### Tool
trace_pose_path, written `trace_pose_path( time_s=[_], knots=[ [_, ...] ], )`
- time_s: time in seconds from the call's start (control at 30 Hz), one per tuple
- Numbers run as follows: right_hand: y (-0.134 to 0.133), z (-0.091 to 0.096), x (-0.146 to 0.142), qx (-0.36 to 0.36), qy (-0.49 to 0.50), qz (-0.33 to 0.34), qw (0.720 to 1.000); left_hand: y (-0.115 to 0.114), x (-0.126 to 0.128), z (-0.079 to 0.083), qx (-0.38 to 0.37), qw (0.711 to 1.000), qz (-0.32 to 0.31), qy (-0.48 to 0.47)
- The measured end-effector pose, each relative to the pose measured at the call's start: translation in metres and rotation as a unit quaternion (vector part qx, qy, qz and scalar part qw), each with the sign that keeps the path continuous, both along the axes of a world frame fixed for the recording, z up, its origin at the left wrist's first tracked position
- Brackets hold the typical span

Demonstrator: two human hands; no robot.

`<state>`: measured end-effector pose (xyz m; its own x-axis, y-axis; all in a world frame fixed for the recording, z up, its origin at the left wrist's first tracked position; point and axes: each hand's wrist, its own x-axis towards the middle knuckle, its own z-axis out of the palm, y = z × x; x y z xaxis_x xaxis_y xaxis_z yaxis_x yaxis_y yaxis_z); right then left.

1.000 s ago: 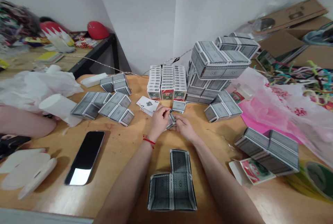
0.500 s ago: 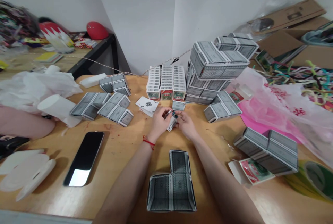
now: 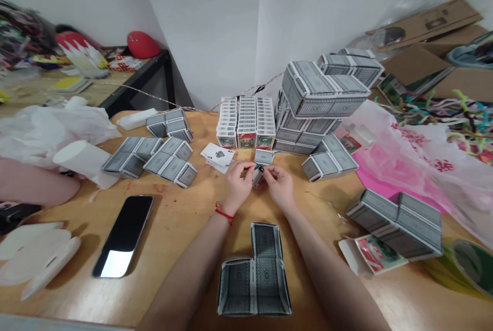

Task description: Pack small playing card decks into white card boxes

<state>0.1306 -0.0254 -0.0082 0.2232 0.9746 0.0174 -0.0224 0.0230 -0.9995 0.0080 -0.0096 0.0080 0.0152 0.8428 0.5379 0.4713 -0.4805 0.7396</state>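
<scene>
My left hand (image 3: 237, 183), with a red string bracelet at its wrist, has thumb and finger pinched on a small playing card (image 3: 257, 178). From the other side my right hand (image 3: 280, 185) pinches the same card, its dark-nailed fingertips meeting those of the left. The fingers hide most of the card. Just beyond them lies a grey-backed card piece (image 3: 264, 156). Face-up playing cards (image 3: 219, 154), an ace of spades on top, lie left of my hands. Between my forearms stands an L-shaped block of folded cards (image 3: 265, 274).
Rows of card packs (image 3: 246, 123) stand against the wall, beside a tall stack of card blocks (image 3: 323, 90). More card blocks (image 3: 169, 161) sit at left. A phone (image 3: 124, 236) lies at front left, a paper cup (image 3: 82, 159) behind it. Yellow tape (image 3: 458, 267) is at right.
Both hands have drawn slightly, the fingertips now closer together over the card, which shows less of its face. My left wrist has shifted a little right.
</scene>
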Motion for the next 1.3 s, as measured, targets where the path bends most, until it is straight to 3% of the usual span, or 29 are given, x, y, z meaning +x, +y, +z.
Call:
trace_pose_path(
  time_s=[0.4, 0.6, 0.77, 0.93, 1.3],
  knots=[
    [-0.004, 0.007, -0.006, -0.023, 0.100, 0.101, 0.990, 0.009, -0.003, -0.006, -0.033, 0.998, 0.041, -0.030],
    [-0.002, 0.000, -0.003, 0.031, -0.008, 0.010, 0.999, 0.008, 0.001, -0.008, -0.038, 0.998, -0.010, -0.052],
    [-0.004, -0.002, 0.001, 0.095, -0.116, -0.066, 0.986, 0.005, 0.003, -0.011, -0.041, 0.999, -0.036, -0.007],
    [-0.008, 0.000, 0.002, 0.118, -0.219, -0.087, 0.965, 0.004, 0.002, -0.009, -0.012, 0.998, -0.039, 0.038],
    [-0.008, 0.000, 0.003, 0.116, -0.252, -0.107, 0.955, 0.002, 0.001, -0.012, -0.003, 0.994, -0.056, 0.090]
  ],
)
